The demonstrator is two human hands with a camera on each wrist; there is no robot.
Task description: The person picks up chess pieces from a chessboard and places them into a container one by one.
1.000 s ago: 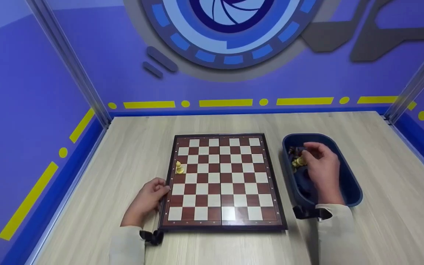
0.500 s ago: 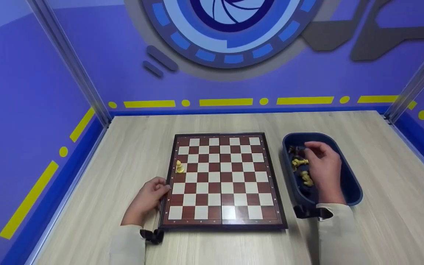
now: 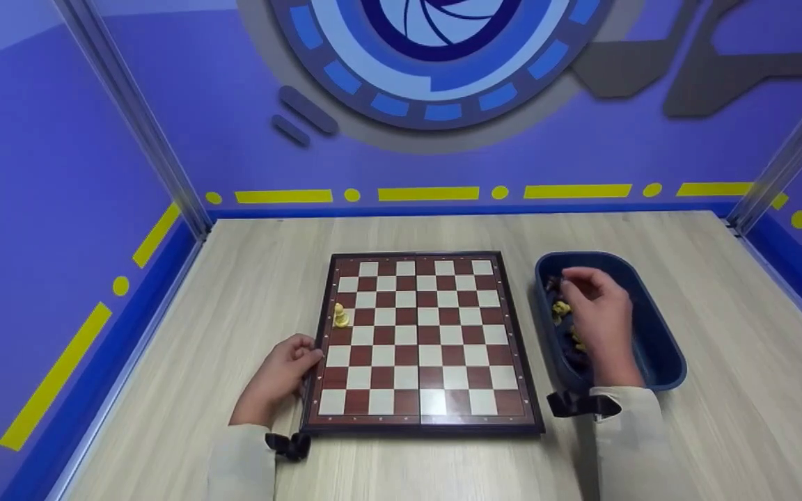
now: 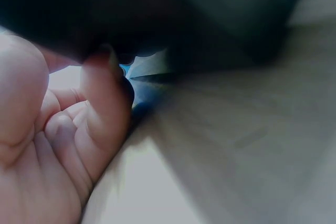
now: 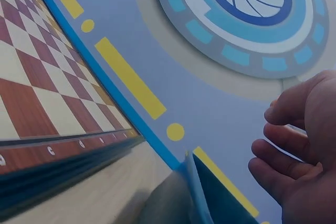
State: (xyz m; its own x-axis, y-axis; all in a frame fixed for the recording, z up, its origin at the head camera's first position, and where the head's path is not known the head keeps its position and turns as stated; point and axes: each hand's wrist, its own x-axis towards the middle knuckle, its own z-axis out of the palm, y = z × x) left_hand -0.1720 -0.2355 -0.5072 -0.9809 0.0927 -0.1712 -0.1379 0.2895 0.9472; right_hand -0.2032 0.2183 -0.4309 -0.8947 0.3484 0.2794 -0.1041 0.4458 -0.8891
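Note:
A folding chessboard [image 3: 448,316] with brown and white squares lies on the table. My left hand [image 3: 281,376] grips its left edge; in the left wrist view curled fingers [image 4: 105,106] reach up against the dark board. One cream chess pawn [image 3: 340,316] stands upright near the board's left side. Over the dark blue bin [image 3: 664,355], to the right, my right hand [image 3: 603,320] hovers with its fingers loosely bent. Between those fingers [image 5: 286,142] no piece shows in the right wrist view. Gold chess pieces [image 3: 561,309] and dark pieces [image 3: 552,284] lie in the bin, partly hidden by the hand.
The pale wooden table [image 3: 262,278] is bounded by a blue-purple back wall [image 3: 443,167] and side walls with yellow marks. A strip of tabletop separates the board from the bin. Both wrists wear black straps.
My right hand first shifts slightly right, uncovering more gold pieces, then moves left across the bin, covering part of them. Left hand, board and pawn stay in place.

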